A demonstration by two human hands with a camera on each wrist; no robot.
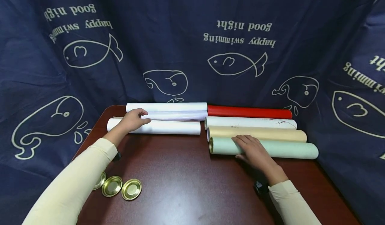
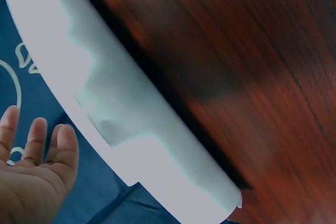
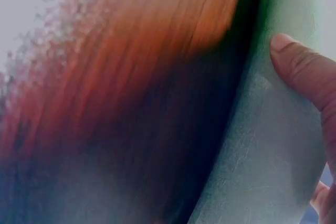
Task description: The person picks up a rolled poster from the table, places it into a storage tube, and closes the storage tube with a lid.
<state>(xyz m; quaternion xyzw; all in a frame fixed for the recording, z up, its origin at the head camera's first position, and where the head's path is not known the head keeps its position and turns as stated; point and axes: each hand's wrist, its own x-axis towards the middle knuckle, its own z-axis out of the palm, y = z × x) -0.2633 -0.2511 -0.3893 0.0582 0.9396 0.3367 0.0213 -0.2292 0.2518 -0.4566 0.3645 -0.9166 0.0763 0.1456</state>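
My right hand [image 1: 254, 151] lies over a mint-green tube [image 1: 288, 149] with a gold-coloured rim at its left end. In the right wrist view the thumb [image 3: 299, 64] rests along one side of the green tube, and a fingertip shows at its other side. My left hand [image 1: 132, 120] is over the white paper rolls at the left, its fingers apart and loosely bent. The front white roll [image 1: 175, 127] lies nearest to it. Seen from the left wrist, the fingers [image 2: 65, 148] are beside a white roll and hold nothing.
Behind the green tube lie a beige tube [image 1: 270, 133], a white patterned tube [image 1: 249, 122] and a red roll [image 1: 249, 111]. More white rolls [image 1: 168, 107] are at the back left. Gold-coloured lids [image 1: 131, 189] sit on the dark wooden table [image 1: 180, 181]. A blue curtain [image 1: 168, 31] hangs behind.
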